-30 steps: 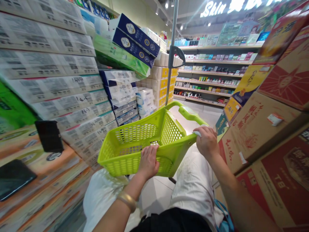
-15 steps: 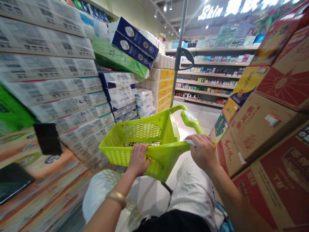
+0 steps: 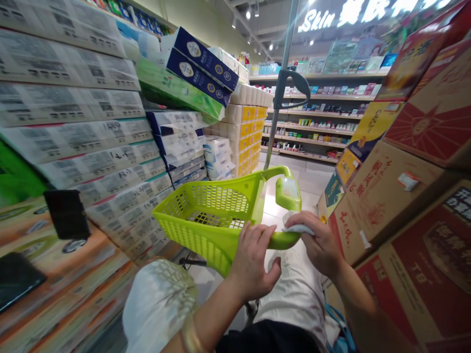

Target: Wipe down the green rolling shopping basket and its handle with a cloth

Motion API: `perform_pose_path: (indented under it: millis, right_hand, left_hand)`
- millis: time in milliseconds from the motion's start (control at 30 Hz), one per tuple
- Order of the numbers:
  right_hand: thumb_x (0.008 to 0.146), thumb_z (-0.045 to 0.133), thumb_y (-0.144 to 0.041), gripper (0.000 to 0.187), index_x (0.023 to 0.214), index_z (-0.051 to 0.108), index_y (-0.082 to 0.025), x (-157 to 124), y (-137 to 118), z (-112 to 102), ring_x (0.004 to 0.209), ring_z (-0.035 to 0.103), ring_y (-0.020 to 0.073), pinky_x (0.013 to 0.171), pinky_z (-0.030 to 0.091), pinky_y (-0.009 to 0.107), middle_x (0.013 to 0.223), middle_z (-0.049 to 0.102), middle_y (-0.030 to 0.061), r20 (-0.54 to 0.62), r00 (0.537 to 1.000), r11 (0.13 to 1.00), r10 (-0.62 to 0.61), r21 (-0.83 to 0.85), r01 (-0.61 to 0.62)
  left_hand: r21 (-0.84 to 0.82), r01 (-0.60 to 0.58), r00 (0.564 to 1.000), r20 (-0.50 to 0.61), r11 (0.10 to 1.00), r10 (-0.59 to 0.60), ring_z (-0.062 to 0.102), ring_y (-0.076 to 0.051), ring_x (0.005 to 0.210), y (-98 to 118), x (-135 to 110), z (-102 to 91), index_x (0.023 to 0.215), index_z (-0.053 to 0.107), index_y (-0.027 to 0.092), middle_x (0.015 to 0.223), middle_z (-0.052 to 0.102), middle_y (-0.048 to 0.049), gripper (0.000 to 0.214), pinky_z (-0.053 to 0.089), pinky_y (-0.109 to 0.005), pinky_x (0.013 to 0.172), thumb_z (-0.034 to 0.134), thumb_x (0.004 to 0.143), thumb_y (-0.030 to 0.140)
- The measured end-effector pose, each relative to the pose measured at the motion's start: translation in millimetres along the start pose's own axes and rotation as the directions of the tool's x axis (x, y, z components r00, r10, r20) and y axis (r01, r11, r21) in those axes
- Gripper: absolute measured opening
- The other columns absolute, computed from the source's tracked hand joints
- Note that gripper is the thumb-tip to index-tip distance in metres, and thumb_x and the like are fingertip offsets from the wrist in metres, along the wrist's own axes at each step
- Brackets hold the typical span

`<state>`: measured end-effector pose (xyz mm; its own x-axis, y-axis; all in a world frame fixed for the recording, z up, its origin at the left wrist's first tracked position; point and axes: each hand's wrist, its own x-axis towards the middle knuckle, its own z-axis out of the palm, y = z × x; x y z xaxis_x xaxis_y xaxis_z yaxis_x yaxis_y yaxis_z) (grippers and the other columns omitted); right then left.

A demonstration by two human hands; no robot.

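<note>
A lime-green shopping cart (image 3: 206, 242) with a perforated basket stands before my knees. Its basket is empty. My left hand (image 3: 253, 260) lies over the near side of the cart, close to the handle end, with its fingers hooked over the rim and its thumb apart below. A crumpled white tissue (image 3: 299, 225) is pinched in my right hand (image 3: 320, 242), pressed to the near corner of the curved handle. The handle's far part carries a pale label panel (image 3: 289, 188).
Stacked paper packs (image 3: 73, 103) rise on my left, with two dark phones (image 3: 68, 213) lying on orange packs. Cardboard cartons (image 3: 386, 191) crowd the right. A grey pole (image 3: 281, 98) with a loop grip stands behind the cart. Product shelves (image 3: 316, 113) line the back.
My left hand has moved right along the rim toward the handle. The cart has turned slightly, its handle swinging nearer. My right hand has shifted right and down a little with the tissue.
</note>
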<state>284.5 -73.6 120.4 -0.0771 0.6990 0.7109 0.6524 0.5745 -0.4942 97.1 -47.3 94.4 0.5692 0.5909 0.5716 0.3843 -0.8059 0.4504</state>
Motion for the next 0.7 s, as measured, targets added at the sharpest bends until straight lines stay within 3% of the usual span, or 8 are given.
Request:
perform_pose_path:
  millis: [167, 467, 700]
  right_hand:
    - [0.085, 0.043, -0.013, 0.023, 0.088, 0.063, -0.024, -9.5, 7.5, 4.3, 0.088, 0.062, 0.0206, 0.097, 0.041, 0.043, 0.086, 0.067, 0.0027, -0.097, 0.994, 0.994, -0.056, 0.089, 0.065]
    - [0.082, 0.043, -0.011, 0.023, 0.089, 0.061, -0.024, -14.6, -8.1, 14.9, 0.084, 0.064, 0.0192, 0.098, 0.038, 0.043, 0.083, 0.066, 0.0009, -0.067, 0.988, 0.977, -0.142, 0.149, 0.151]
    - [0.080, 0.044, -0.012, 0.023, 0.088, 0.062, -0.024, -8.1, 2.5, 19.6, 0.086, 0.065, 0.0198, 0.100, 0.038, 0.044, 0.084, 0.068, 0.0013, -0.087, 0.992, 0.984, -0.087, 0.146, 0.099]
  left_hand:
    - [-0.078, 0.085, 0.995, -0.039, 0.993, -0.088, 0.053, -0.023, 0.097, 1.6, 2.9, -1.5, 0.105, 0.054, 0.021, 0.100, 0.061, -0.0058, 0.026, 0.035, -0.044, 0.095, 0.053, 0.080, 0.028]
    - [-0.073, 0.105, 0.991, -0.080, 0.992, -0.111, 0.053, -0.022, 0.091, 0.4, -11.4, -11.8, 0.097, 0.056, 0.022, 0.093, 0.060, -0.0041, 0.021, 0.035, -0.040, 0.089, 0.046, 0.082, 0.031]
    - [-0.093, 0.109, 0.988, -0.099, 0.990, -0.118, 0.053, -0.022, 0.089, -12.1, -11.3, -18.5, 0.093, 0.056, 0.021, 0.088, 0.060, -0.0039, 0.021, 0.035, -0.041, 0.088, 0.042, 0.083, 0.035]
